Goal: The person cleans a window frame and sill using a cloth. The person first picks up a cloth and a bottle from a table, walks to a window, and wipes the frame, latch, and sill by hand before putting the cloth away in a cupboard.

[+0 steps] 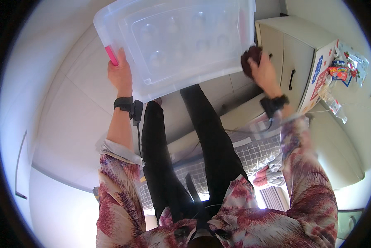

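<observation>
The translucent plastic storage bin is ahead of the black trousers. The left hand grips its left edge beside a pink latch; the blurred right hand clutches a dark brown cloth at its right edge. Wiping seems under way, calling for a steady left hold. A cabinet crowds the right side.

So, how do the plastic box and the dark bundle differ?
The plastic box is pale and translucent; the dark bundle looks deep brown and opaque. The box is large and flat-sided; the bundle is small and rounded. Both are held: the box by the left hand, the bundle by the right hand.
</observation>
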`<move>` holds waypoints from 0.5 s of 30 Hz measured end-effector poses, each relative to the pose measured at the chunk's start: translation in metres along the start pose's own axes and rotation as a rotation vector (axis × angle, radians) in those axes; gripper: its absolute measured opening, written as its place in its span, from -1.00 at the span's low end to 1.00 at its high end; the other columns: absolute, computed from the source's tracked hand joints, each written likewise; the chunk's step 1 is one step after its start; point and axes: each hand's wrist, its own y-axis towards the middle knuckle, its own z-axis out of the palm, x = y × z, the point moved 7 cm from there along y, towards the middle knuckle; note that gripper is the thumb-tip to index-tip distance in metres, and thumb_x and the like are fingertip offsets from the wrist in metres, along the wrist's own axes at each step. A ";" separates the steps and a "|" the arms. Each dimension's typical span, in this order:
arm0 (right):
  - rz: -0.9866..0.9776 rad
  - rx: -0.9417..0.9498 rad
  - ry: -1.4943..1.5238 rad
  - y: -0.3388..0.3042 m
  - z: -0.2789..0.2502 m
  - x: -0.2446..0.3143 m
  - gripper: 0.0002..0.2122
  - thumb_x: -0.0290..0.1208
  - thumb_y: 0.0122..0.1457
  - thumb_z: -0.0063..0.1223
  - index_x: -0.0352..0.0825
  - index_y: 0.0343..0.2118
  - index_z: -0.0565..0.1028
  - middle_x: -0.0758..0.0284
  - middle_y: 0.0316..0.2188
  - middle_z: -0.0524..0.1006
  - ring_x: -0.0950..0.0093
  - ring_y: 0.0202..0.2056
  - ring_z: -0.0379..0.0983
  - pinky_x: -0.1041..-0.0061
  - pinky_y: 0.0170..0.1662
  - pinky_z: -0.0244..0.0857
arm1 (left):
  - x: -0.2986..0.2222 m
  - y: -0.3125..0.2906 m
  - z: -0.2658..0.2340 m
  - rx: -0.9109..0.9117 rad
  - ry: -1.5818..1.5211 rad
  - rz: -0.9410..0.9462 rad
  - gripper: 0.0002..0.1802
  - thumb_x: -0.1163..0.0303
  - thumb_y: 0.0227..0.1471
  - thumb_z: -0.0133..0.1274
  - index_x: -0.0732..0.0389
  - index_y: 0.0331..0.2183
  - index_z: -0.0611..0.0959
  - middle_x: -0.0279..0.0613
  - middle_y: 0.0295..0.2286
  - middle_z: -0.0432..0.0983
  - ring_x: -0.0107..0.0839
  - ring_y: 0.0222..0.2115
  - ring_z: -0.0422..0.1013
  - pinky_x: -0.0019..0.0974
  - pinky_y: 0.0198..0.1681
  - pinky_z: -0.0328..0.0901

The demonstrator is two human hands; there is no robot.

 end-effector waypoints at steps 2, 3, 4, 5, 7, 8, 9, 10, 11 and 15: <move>-0.048 -0.151 -0.216 0.023 -0.015 0.011 -0.62 -0.38 0.08 -0.04 -0.45 -0.07 0.26 -0.03 -0.17 0.35 -0.03 -0.28 0.41 0.12 -0.28 0.34 | 0.008 0.007 0.000 0.007 -0.044 0.012 -0.33 -0.20 -0.10 0.02 0.35 -0.43 0.56 -0.05 -0.51 0.50 -0.21 -0.45 0.43 -0.23 -0.29 0.30; -0.042 -0.148 -0.208 0.032 -0.006 0.011 -0.62 -0.38 0.08 -0.04 -0.45 -0.07 0.26 -0.03 -0.17 0.35 -0.03 -0.28 0.41 0.12 -0.28 0.34 | 0.012 0.009 0.000 0.010 -0.100 0.017 -0.33 -0.19 -0.10 0.03 0.35 -0.44 0.56 -0.05 -0.52 0.50 -0.21 -0.46 0.42 -0.24 -0.30 0.30; -0.039 -0.077 -0.319 0.041 0.006 0.010 -0.61 -0.41 0.08 -0.06 -0.46 -0.04 0.23 -0.02 -0.15 0.31 -0.01 -0.29 0.42 0.14 -0.30 0.36 | 0.012 0.008 0.004 0.016 -0.103 0.021 -0.33 -0.19 -0.10 0.03 0.35 -0.44 0.56 -0.05 -0.52 0.50 -0.21 -0.46 0.42 -0.24 -0.30 0.30; -0.035 -0.005 -0.429 0.044 0.015 0.007 -0.59 -0.44 0.08 -0.08 -0.46 -0.01 0.20 -0.01 -0.13 0.27 0.00 -0.31 0.43 0.16 -0.32 0.38 | 0.012 0.006 0.008 0.017 -0.146 0.013 -0.32 -0.20 -0.10 0.02 0.36 -0.43 0.56 -0.05 -0.52 0.51 -0.21 -0.46 0.43 -0.24 -0.29 0.30; -0.103 -0.055 -0.467 0.030 0.021 0.011 -0.56 -0.46 0.06 -0.08 -0.52 0.00 0.18 0.01 -0.20 0.29 0.10 -0.35 0.46 0.27 -0.36 0.42 | 0.014 0.005 0.010 0.019 -0.186 0.006 -0.32 -0.21 -0.10 0.02 0.36 -0.42 0.56 -0.04 -0.52 0.51 -0.21 -0.46 0.43 -0.23 -0.29 0.30; -0.115 -0.041 -0.553 0.023 0.030 0.016 -0.56 -0.47 0.05 -0.07 -0.54 -0.01 0.18 0.03 -0.24 0.30 0.14 -0.38 0.47 0.31 -0.39 0.43 | 0.017 0.006 0.009 0.028 -0.154 -0.016 -0.31 -0.22 -0.11 0.02 0.36 -0.42 0.57 -0.04 -0.52 0.51 -0.21 -0.46 0.43 -0.23 -0.29 0.29; -0.127 -0.026 -0.640 0.017 0.037 0.019 -0.57 -0.48 0.04 -0.06 -0.56 -0.03 0.19 0.06 -0.27 0.30 0.18 -0.42 0.48 0.34 -0.42 0.44 | 0.019 0.006 0.008 0.036 -0.122 -0.037 -0.30 -0.23 -0.12 0.02 0.35 -0.41 0.57 -0.04 -0.52 0.51 -0.21 -0.47 0.42 -0.23 -0.29 0.29; -0.192 -0.063 -0.708 0.009 0.040 0.028 -0.66 -0.48 0.03 -0.05 -0.55 -0.13 0.29 0.10 -0.32 0.30 0.25 -0.46 0.49 0.40 -0.44 0.44 | 0.022 0.009 0.007 0.032 -0.122 -0.034 -0.30 -0.23 -0.12 0.02 0.35 -0.41 0.57 -0.04 -0.52 0.51 -0.21 -0.47 0.42 -0.23 -0.29 0.29; -0.194 -0.066 -0.705 0.002 0.044 0.033 -0.66 -0.48 0.03 -0.05 -0.55 -0.13 0.29 0.10 -0.32 0.30 0.25 -0.46 0.49 0.40 -0.44 0.44 | 0.025 0.012 0.006 0.027 -0.119 -0.026 -0.30 -0.23 -0.13 0.02 0.35 -0.42 0.57 -0.05 -0.52 0.51 -0.22 -0.47 0.42 -0.24 -0.30 0.29; -0.089 0.086 -0.546 -0.013 0.060 0.033 -0.79 -0.47 0.02 -0.04 -0.51 -0.33 0.39 0.04 -0.29 0.32 0.19 -0.44 0.50 0.34 -0.41 0.43 | 0.019 0.007 0.003 -0.006 -0.087 -0.021 -0.32 -0.21 -0.13 0.05 0.35 -0.44 0.56 -0.08 -0.54 0.49 -0.26 -0.49 0.41 -0.26 -0.32 0.29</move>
